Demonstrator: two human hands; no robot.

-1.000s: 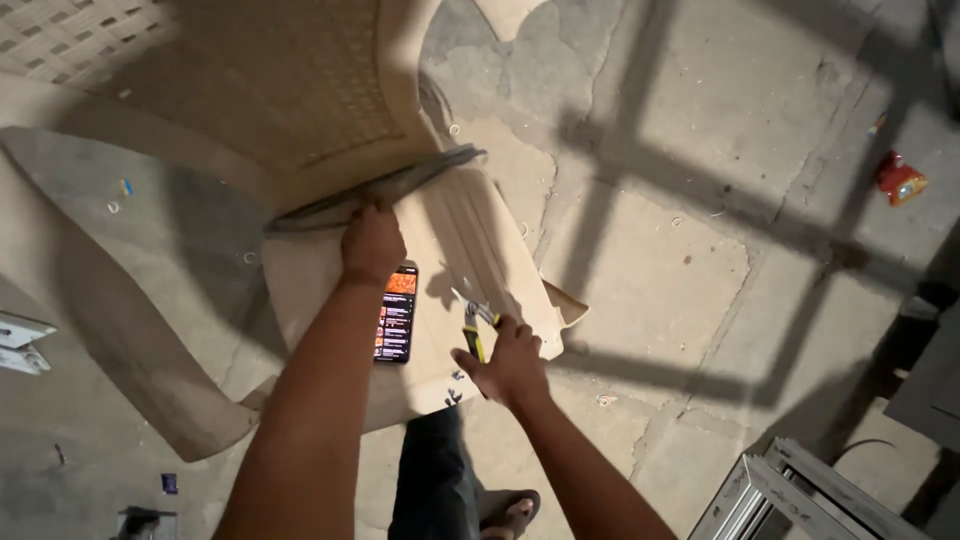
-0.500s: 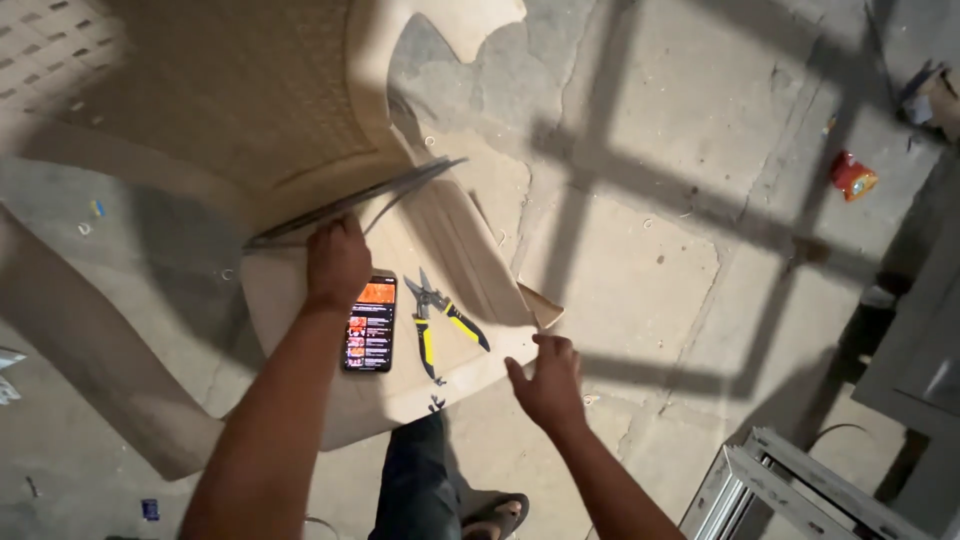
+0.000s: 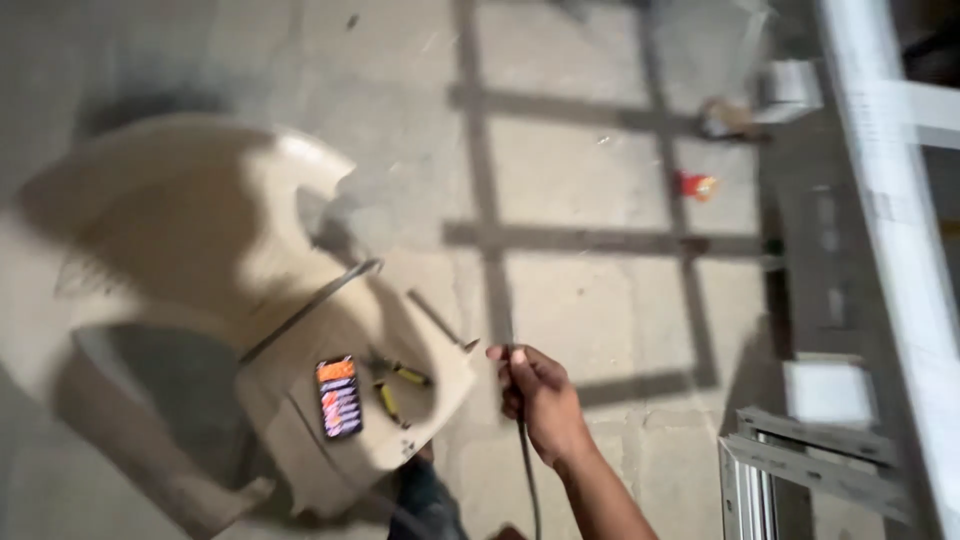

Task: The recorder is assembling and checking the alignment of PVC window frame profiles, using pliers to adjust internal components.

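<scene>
Dark strip (image 3: 524,455) inside right fingers (image 3: 515,375)

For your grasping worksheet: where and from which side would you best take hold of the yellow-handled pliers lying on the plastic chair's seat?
Grip the pliers by the two yellow handles, coming from above: they lie flat on the chair seat, handles splayed apart, and the phone lies close beside them.

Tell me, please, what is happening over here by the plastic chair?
A person's right hand grips a thin dark strip that hangs down from the fist, out beside a beige plastic chair. On the chair seat lie a lit phone and yellow-handled pliers, with a long thin strip resting across the seat. The left hand is out of view. The picture is blurred.
</scene>
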